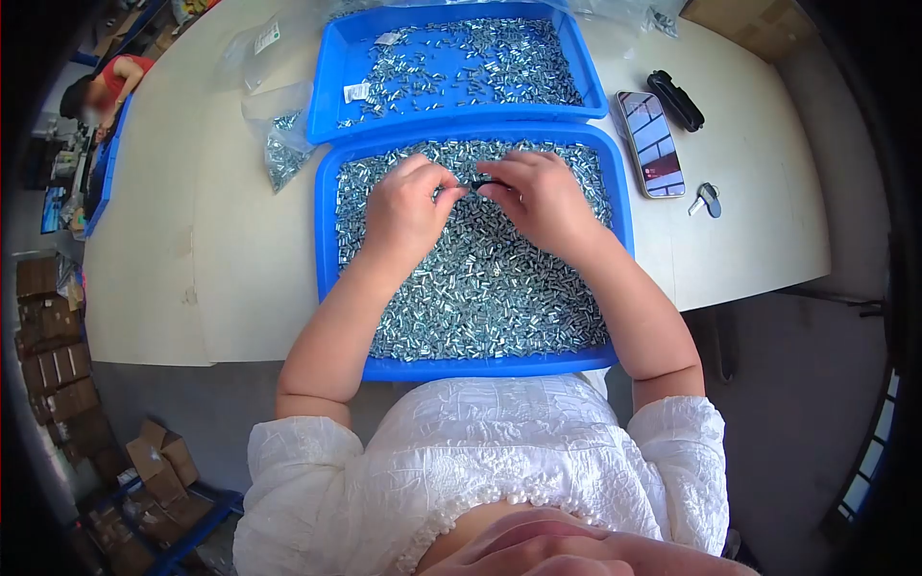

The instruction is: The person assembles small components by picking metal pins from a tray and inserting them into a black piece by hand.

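Metal cylinders [480, 298], short and silvery, fill the near blue tray [490, 368], and both hands are above them toward its far side. The right hand [543, 197] pinches a small dark piece [492, 184] between thumb and fingers, one end pointing at the other hand. The left hand [408, 202] has its thumb and fingers drawn together close to that end; whether a cylinder sits between them is too small to tell.

As for how far along things are, the near tray is covered thickly from side to side, while the far blue tray [351, 62], just beyond it, has a thinner spread with bare floor showing and a white label [356, 92] among the pieces. Nothing visible marks handled cylinders off from the others, so the share done or left cannot be judged.

To the left, a clear plastic bag [286, 158] holds more pieces on the table [144, 250]. To the right lie a smartphone [653, 144], a black case [676, 101] and keys [709, 199]. Farther off at the left, a person in red [133, 67] leans over.
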Demonstrator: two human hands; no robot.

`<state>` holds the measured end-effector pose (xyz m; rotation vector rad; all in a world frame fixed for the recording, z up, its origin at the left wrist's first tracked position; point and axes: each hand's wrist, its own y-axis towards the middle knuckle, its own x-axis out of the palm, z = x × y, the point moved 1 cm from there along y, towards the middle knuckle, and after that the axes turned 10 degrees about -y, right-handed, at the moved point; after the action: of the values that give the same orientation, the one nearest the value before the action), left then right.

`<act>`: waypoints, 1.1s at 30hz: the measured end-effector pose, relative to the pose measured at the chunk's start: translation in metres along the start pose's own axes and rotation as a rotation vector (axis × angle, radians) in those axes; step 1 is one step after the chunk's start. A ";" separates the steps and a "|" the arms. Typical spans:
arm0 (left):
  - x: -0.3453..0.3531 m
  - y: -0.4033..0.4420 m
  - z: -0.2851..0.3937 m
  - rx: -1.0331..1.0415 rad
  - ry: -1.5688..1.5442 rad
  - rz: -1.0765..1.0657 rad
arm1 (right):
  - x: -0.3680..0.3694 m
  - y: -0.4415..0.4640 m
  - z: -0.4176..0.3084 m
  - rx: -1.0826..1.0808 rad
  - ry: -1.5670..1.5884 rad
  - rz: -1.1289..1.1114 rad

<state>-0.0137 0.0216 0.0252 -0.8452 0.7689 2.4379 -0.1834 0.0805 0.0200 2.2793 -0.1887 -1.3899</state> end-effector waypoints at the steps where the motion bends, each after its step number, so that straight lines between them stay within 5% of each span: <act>1: 0.002 -0.001 0.000 0.030 0.004 0.003 | 0.001 -0.003 -0.005 0.006 -0.052 -0.018; 9: 0.003 -0.002 0.003 -0.006 0.052 -0.107 | -0.017 0.000 -0.012 0.012 -0.279 0.088; 11: 0.001 0.002 -0.003 -0.135 -0.187 -0.107 | -0.017 0.001 -0.010 0.057 -0.258 0.125; 13: 0.000 0.004 -0.005 -0.174 -0.241 -0.075 | -0.011 0.000 -0.003 0.352 0.473 0.120; 19: 0.000 0.005 -0.004 -0.241 -0.403 -0.011 | -0.007 0.001 -0.002 0.335 0.718 0.122; 29: 0.003 0.003 -0.005 -0.240 -0.407 -0.003 | -0.009 0.001 -0.005 0.306 0.672 0.098; 33: 0.000 0.004 -0.001 -0.187 -0.354 0.022 | -0.017 0.003 -0.004 0.461 0.406 -0.153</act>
<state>-0.0158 0.0177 0.0255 -0.4471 0.4260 2.6069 -0.1880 0.0845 0.0369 2.9586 -0.2235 -0.9909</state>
